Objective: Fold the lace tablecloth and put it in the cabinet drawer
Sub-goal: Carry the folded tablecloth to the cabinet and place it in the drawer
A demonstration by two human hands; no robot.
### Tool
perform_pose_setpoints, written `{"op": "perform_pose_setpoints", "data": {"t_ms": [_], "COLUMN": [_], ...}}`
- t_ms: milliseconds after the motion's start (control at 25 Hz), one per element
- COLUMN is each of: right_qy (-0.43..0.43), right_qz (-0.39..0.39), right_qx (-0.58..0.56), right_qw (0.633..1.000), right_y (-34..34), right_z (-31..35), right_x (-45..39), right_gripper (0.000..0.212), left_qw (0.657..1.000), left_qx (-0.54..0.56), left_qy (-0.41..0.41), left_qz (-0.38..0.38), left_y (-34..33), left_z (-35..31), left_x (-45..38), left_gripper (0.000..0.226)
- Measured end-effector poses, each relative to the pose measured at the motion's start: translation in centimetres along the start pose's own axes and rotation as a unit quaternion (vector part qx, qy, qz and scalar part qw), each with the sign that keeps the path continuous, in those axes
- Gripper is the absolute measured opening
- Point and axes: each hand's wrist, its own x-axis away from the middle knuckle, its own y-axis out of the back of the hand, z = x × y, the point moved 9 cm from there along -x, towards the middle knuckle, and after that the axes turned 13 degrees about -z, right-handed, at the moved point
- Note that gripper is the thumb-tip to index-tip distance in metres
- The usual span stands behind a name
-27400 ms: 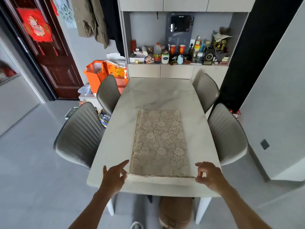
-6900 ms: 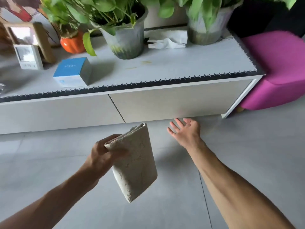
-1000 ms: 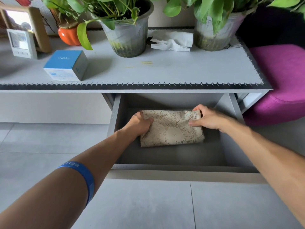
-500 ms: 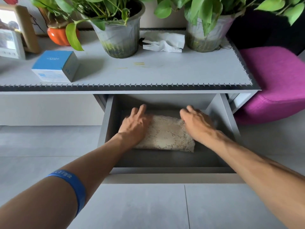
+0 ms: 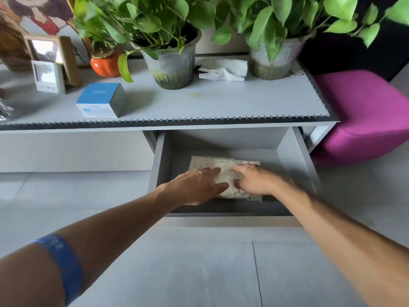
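Note:
The folded lace tablecloth (image 5: 212, 165), cream with a floral pattern, lies flat on the floor of the open grey cabinet drawer (image 5: 294, 156). My left hand (image 5: 194, 185) hovers over its near left part with fingers stretched out and apart. My right hand (image 5: 254, 179) is over its near right part, fingers loosely spread and blurred by motion. Neither hand grips the cloth. The hands hide the cloth's front half.
On the cabinet top (image 5: 221, 100) stand two potted plants (image 5: 170, 63) (image 5: 274, 56), a blue box (image 5: 100, 100), a crumpled tissue (image 5: 223, 68), an orange pot (image 5: 105, 65) and a small display (image 5: 47, 77). A magenta stool (image 5: 363, 116) sits to the right. Grey tiled floor lies in front.
Both hands have drawn back toward me across the cloth and come closer together. The cloth stays flat in the drawer.

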Motion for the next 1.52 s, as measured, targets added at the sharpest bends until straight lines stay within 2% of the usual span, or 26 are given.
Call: {"op": "perform_pose_setpoints", "data": {"t_ms": [40, 80, 120, 160, 240, 280, 320, 360, 400, 440, 480, 560, 600, 680, 760, 840, 960, 1040, 1120, 1200, 1280, 1400, 1520], "right_qy": [0.011, 0.037, 0.062, 0.077, 0.066, 0.038, -0.018, -0.095, -0.180, -0.260, -0.322, -0.356, -0.345, -0.315, -0.295, -0.290, -0.291, -0.291, -0.285, -0.280, -0.275, -0.275, -0.276], "right_qz": [-0.054, -0.107, -0.139, -0.143, -0.110, -0.072, -0.036, -0.008, 0.005, -0.014, -0.055, -0.137, -0.164, -0.195, -0.203, -0.207, -0.206, -0.208, -0.221, -0.240, -0.248, -0.243, -0.230], "right_qx": [-0.102, -0.222, -0.334, -0.416, -0.495, -0.516, -0.525, -0.541, -0.575, -0.625, -0.680, -0.763, -0.789, -0.818, -0.830, -0.830, -0.818, -0.805, -0.778, -0.747, -0.728, -0.696, -0.705], "right_qw": [0.993, 0.969, 0.930, 0.895, 0.859, 0.853, 0.850, 0.836, 0.798, 0.736, 0.656, 0.522, 0.482, 0.440, 0.428, 0.429, 0.451, 0.474, 0.514, 0.553, 0.577, 0.617, 0.611], "right_y": [1.0, 2.3, 3.7, 4.4, 4.5, 3.3, 1.5, -0.7, -2.7, -4.2, -5.1, -5.3, -5.2, -4.8, -4.4, -3.9, -2.8, -1.6, 0.2, 1.9, 3.4, 5.1, 5.4], "right_z": [1.3, 2.6, 3.7, 4.2, 4.4, 4.1, 3.0, 1.6, 0.1, -1.4, -2.7, -3.9, -4.2, -3.9, -3.7, -4.0, -4.9, -5.7, -6.3, -6.9, -7.5, -8.2, -8.6], "right_x": [1.6, 3.9, 6.5, 9.2, 14.0, 15.8, 16.9, 17.9, 18.7, 19.2, 19.7, 20.2, 20.1, 19.7, 18.6, 17.2, 14.2, 11.9, 9.6, 7.5, 5.2, 2.7, 1.5], "right_gripper": [0.053, 0.051, 0.049, 0.045, 0.036, 0.033, 0.033, 0.037, 0.043, 0.045, 0.042, 0.035, 0.034, 0.042, 0.060, 0.065, 0.046, 0.043, 0.035, 0.039, 0.042, 0.027, 0.009], "left_qw": [0.997, 0.988, 0.977, 0.972, 0.984, 0.988, 0.977, 0.939, 0.882, 0.834, 0.800, 0.748, 0.725, 0.683, 0.660, 0.663, 0.687, 0.713, 0.720, 0.724, 0.742, 0.759, 0.777], "left_qx": [0.015, 0.020, 0.030, 0.051, 0.091, 0.129, 0.192, 0.277, 0.360, 0.423, 0.465, 0.532, 0.562, 0.620, 0.653, 0.659, 0.630, 0.600, 0.593, 0.589, 0.574, 0.559, 0.542], "left_qy": [-0.032, -0.073, -0.110, -0.122, -0.073, -0.008, 0.089, 0.200, 0.296, 0.352, 0.379, 0.395, 0.392, 0.372, 0.355, 0.331, 0.309, 0.296, 0.284, 0.274, 0.266, 0.258, 0.250], "left_qz": [-0.063, -0.132, -0.182, -0.193, -0.138, -0.080, -0.013, 0.041, 0.065, 0.051, 0.016, -0.047, -0.070, -0.102, -0.111, -0.129, -0.189, -0.210, -0.221, -0.230, -0.221, -0.213, -0.198], "left_y": [2.0, 4.3, 6.2, 7.1, 6.2, 4.5, 2.3, 0.3, -1.3, -2.2, -2.7, -3.4, -3.6, -3.5, -3.2, -3.1, -2.2, -0.9, 0.7, 2.4, 3.8, 5.4, 5.4], "left_z": [-1.5, -3.0, -4.2, -4.7, -4.4, -3.4, -1.9, -0.6, 0.5, 1.5, 2.4, 3.3, 3.6, 4.0, 4.2, 4.6, 6.2, 7.1, 7.6, 7.8, 8.0, 8.6, 9.5], "left_x": [1.8, 4.1, 6.4, 8.6, 12.2, 13.7, 15.1, 16.5, 17.7, 18.3, 18.5, 18.6, 18.5, 18.1, 17.5, 16.5, 14.2, 12.1, 9.8, 7.8, 5.6, 2.7, 1.2], "left_gripper": [0.056, 0.050, 0.040, 0.030, 0.019, 0.019, 0.019, 0.018, 0.018, 0.020, 0.021, 0.022, 0.024, 0.029, 0.034, 0.036, 0.053, 0.058, 0.058, 0.062, 0.073, 0.079, 0.071]}}
